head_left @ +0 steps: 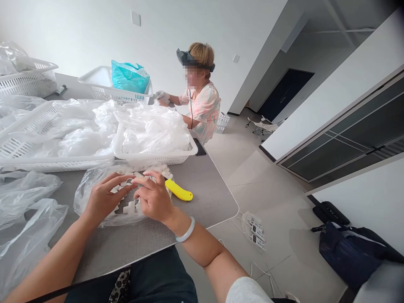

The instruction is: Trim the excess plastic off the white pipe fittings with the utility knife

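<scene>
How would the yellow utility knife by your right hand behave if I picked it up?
The yellow utility knife looks plastic, so probably light and stiff. Its ridged grip should resist slipping. Lying flat on the grey table, it would likely slide, not roll, if pushed.

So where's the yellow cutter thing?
In the head view, the yellow box cutter lies on the grey table, just right of the person's right hand, touching or very near the clear plastic bag, with the white basket beyond it.
</scene>
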`<state>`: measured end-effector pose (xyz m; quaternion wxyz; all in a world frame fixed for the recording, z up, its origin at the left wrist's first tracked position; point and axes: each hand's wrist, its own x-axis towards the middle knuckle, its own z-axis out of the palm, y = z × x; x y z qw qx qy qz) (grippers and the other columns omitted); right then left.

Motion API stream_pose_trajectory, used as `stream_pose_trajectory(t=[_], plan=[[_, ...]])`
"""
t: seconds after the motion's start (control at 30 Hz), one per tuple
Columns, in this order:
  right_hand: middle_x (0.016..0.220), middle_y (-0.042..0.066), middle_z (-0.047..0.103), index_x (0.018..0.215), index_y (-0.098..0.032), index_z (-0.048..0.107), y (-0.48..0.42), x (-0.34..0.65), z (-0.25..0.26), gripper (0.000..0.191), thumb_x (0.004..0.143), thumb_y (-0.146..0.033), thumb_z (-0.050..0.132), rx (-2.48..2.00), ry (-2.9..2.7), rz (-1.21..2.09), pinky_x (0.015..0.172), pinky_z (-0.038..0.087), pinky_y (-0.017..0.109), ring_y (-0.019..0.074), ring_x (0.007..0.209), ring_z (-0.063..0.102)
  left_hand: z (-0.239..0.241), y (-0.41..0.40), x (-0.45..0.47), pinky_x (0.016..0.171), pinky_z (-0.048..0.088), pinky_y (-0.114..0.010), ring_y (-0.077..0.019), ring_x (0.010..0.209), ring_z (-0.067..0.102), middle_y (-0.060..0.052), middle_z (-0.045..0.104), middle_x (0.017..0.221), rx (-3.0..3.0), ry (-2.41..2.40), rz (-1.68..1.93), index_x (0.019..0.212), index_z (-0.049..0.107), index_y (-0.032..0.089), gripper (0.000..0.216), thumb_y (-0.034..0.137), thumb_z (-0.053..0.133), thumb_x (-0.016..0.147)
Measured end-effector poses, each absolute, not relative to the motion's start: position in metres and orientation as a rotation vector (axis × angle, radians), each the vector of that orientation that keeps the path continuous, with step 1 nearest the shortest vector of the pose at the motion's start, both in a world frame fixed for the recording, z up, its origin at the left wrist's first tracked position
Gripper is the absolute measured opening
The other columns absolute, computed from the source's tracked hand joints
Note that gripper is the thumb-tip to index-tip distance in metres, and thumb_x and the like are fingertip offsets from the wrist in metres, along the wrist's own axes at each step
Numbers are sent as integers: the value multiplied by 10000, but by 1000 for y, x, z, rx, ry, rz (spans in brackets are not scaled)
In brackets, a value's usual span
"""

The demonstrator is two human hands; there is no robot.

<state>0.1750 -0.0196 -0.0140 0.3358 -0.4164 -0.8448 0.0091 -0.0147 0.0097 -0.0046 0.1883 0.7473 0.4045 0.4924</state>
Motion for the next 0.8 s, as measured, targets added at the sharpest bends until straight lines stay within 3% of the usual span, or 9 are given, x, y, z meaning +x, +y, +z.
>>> stream_pose_trajectory(t=[0.13,0.23,0.33,0.47,0.53,0.67,0.73,0.8], plan=[[1424,0,702,864,-268,759,-22,172,-11,247,919,-90,597,-1081,-2320,-16,1256,413,490,293,1459,464,-7,9,-15,596,443,-319,-199,609,580,-27,716,852,2132,1168,1374,981,819,377,214,525,666,958],[1348,36,742,846,-252,770,-24,166,-11,270,935,-74,588,-1132,-2323,45,1293,376,532,301,1485,463,-11,12,-17,680,469,-340,-240,683,624,-52,713,823,2296,1155,1380,973,833,372,231,455,619,992],[1222,57,772,794,-245,787,-28,160,-9,310,939,-59,585,-1137,-2293,239,1321,344,523,293,1546,423,-14,15,-19,744,460,-361,-271,767,645,-66,707,783,2487,1139,1359,978,843,365,248,363,597,1006],[1359,32,734,800,-253,803,-33,161,-4,332,930,-59,568,-1072,-2130,594,1290,408,437,249,1608,372,-13,16,-21,762,438,-364,-274,826,646,-67,719,826,2502,1289,1371,1004,838,343,236,348,602,1004],[1366,31,743,827,-244,794,-33,163,-4,336,927,-53,536,-1072,-1986,645,1275,422,419,228,1572,437,-11,15,-21,764,448,-360,-266,824,643,-63,705,824,2336,1406,1404,965,831,331,222,419,628,979],[959,24,816,819,-247,735,-28,167,-12,345,915,-34,481,-1150,-1824,420,1288,375,468,213,1269,666,-6,15,-18,630,489,-326,-215,674,602,-23,632,712,1661,1396,1317,976,812,282,357,609,728,859],[985,29,812,818,-247,718,-24,168,-16,310,898,-39,502,-1171,-1873,292,1242,417,455,223,1223,658,-5,16,-15,583,521,-320,-200,622,594,-18,618,679,1329,1207,1256,1033,797,271,423,640,753,831],[1170,36,799,828,-247,720,-21,170,-18,284,888,-48,526,-1150,-1985,196,1209,442,435,238,1309,595,-5,17,-14,575,557,-325,-197,605,602,-25,632,676,1116,1044,1208,1061,782,274,429,627,781,818]])
